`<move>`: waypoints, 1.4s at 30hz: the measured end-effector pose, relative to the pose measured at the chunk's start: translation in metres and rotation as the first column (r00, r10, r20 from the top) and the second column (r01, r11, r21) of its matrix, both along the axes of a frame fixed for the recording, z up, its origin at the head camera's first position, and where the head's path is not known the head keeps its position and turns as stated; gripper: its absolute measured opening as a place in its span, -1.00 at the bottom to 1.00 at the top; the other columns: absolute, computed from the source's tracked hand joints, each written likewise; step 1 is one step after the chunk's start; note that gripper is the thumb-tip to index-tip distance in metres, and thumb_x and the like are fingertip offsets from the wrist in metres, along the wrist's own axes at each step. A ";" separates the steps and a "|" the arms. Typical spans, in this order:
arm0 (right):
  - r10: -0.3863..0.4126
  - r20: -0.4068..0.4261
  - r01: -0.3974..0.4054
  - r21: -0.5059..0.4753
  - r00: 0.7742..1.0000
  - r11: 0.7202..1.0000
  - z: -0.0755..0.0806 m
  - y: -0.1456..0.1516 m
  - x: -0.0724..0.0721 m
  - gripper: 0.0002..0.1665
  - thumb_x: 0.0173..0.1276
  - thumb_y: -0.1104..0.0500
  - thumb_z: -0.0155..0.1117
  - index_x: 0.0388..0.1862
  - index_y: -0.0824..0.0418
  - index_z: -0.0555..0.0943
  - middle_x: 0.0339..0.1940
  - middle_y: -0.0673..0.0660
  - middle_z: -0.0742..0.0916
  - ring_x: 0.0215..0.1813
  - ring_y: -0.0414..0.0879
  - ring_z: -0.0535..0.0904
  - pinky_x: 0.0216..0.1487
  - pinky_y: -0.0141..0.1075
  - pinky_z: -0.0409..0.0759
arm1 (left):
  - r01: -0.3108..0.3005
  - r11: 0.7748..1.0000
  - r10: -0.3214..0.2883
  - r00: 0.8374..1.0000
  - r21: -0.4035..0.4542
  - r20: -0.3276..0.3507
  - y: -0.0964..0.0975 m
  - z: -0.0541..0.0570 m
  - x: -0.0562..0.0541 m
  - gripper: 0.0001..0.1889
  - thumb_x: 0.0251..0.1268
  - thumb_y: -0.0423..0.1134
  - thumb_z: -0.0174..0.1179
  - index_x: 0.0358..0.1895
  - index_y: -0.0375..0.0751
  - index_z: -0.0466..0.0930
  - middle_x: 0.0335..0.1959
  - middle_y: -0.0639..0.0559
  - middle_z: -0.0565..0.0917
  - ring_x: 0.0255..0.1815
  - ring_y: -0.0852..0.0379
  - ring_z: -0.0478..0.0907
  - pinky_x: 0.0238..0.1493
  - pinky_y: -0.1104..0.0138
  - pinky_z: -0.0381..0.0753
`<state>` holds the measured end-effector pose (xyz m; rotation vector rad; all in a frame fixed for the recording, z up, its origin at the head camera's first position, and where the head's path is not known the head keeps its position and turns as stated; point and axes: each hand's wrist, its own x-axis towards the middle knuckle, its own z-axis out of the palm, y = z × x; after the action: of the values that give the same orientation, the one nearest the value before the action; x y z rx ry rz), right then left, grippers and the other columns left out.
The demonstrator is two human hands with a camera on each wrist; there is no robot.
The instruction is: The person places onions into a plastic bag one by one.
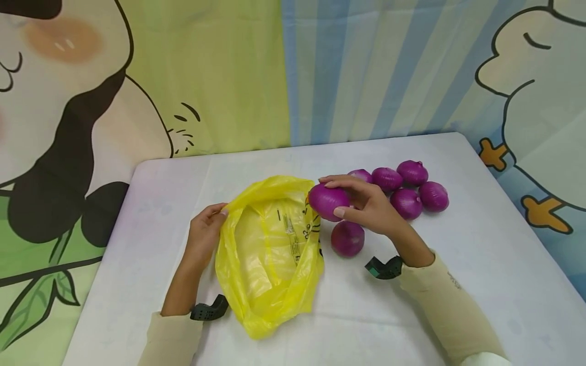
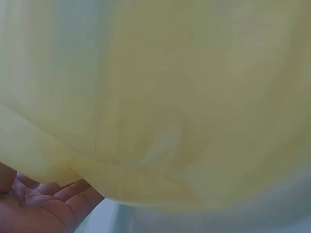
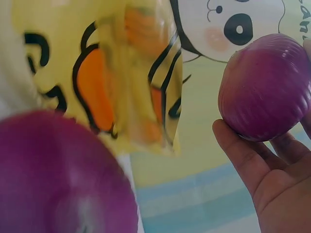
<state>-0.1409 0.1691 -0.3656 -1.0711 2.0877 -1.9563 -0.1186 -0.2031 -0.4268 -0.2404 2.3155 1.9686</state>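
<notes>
A yellow plastic bag (image 1: 267, 254) stands with its mouth spread wide towards the head camera. At its left rim my left hand (image 1: 204, 235) pinches the plastic; the left wrist view is mostly filled by the bag (image 2: 194, 107), with part of the left hand (image 2: 43, 206) below it. My right hand (image 1: 366, 203) grips a red onion (image 1: 327, 202) between thumb and fingers, beside the bag's right rim. In the right wrist view this onion (image 3: 267, 87) sits in the fingers, near the bag's printed side (image 3: 102, 82). Another red onion (image 1: 348, 238) lies on the table just below the right hand.
Several more red onions (image 1: 407, 203) lie grouped on the white table (image 1: 458, 284) behind and right of the right hand, one partly hidden by it. Cartoon-printed cloth (image 1: 229, 76) hangs behind the table. Each wrist wears a black device (image 1: 209, 308).
</notes>
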 end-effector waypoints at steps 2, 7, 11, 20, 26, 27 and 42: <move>0.016 -0.004 -0.017 -0.018 1.000 1.000 0.002 -0.007 -0.002 -0.47 0.27 0.28 0.40 0.21 0.34 0.51 0.31 0.29 0.49 0.29 0.15 0.43 0.04 -0.07 0.60 | -0.014 1.000 0.014 1.000 0.002 0.007 0.000 0.000 0.000 -0.55 0.48 0.00 0.07 0.23 -0.23 0.47 0.00 -0.12 0.59 -0.16 0.12 0.58 -0.19 0.40 0.62; 0.049 0.003 -0.049 -0.050 0.999 0.998 0.008 -0.024 -0.005 -0.47 0.30 0.25 0.38 0.18 0.44 0.48 0.30 0.32 0.49 0.30 0.14 0.42 0.08 -0.09 0.58 | -0.019 1.000 0.019 1.000 0.007 0.021 -0.001 -0.004 -0.002 -0.56 0.46 0.01 0.09 0.21 -0.20 0.48 -0.01 -0.10 0.60 -0.16 0.09 0.58 -0.19 0.38 0.63; 0.064 0.029 -0.062 -0.057 0.998 0.996 0.013 -0.040 -0.008 -0.48 0.31 0.25 0.37 0.20 0.41 0.48 0.31 0.26 0.50 0.32 0.12 0.40 0.09 -0.07 0.58 | -0.017 1.000 0.017 1.000 -0.018 0.013 -0.003 -0.005 -0.002 -0.55 0.46 0.05 0.08 0.22 -0.17 0.48 0.01 -0.10 0.59 -0.13 0.05 0.57 -0.18 0.39 0.63; 0.096 0.086 -0.093 -0.034 0.992 0.995 0.022 -0.065 -0.010 -0.51 0.32 0.34 0.31 0.23 0.30 0.50 0.31 0.16 0.50 0.28 0.08 0.44 0.04 -0.04 0.61 | -0.018 1.000 0.018 1.000 -0.008 -0.008 -0.002 -0.004 0.001 -0.55 0.46 0.03 0.08 0.21 -0.21 0.49 0.01 -0.08 0.60 -0.11 0.07 0.58 -0.18 0.40 0.63; 0.142 0.105 -0.142 -0.002 0.984 0.990 0.028 -0.077 -0.010 -0.50 0.33 0.35 0.30 0.25 0.29 0.48 0.32 0.20 0.49 0.22 0.07 0.49 -0.01 -0.04 0.64 | -0.017 1.000 0.017 1.000 0.000 -0.013 -0.001 -0.003 0.000 -0.56 0.46 0.02 0.09 0.19 -0.23 0.51 -0.03 -0.08 0.62 -0.15 0.09 0.58 -0.18 0.39 0.62; 0.150 0.107 -0.151 0.000 0.983 0.989 0.029 -0.080 -0.009 -0.50 0.33 0.35 0.30 0.25 0.30 0.48 0.32 0.22 0.48 0.21 0.06 0.50 -0.02 -0.04 0.64 | -0.018 1.000 0.018 1.000 0.005 -0.012 -0.001 -0.003 0.000 -0.56 0.46 0.02 0.09 0.18 -0.23 0.51 -0.04 -0.08 0.62 -0.16 0.09 0.58 -0.18 0.38 0.63; 0.217 0.077 -0.219 0.015 0.973 0.976 0.037 -0.113 -0.013 -0.53 0.30 0.41 0.28 0.21 0.37 0.50 0.24 0.17 0.55 0.15 0.03 0.53 -0.01 -0.07 0.65 | -0.016 1.000 0.016 1.000 0.025 -0.008 0.004 -0.002 0.000 -0.58 0.47 -0.02 0.09 0.17 -0.27 0.51 -0.04 -0.12 0.60 -0.17 0.11 0.57 -0.18 0.41 0.62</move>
<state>-0.1536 0.0565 -0.3284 -1.1494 1.8620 -1.8333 -0.1189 -0.1993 -0.4287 -0.2502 2.2994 2.0090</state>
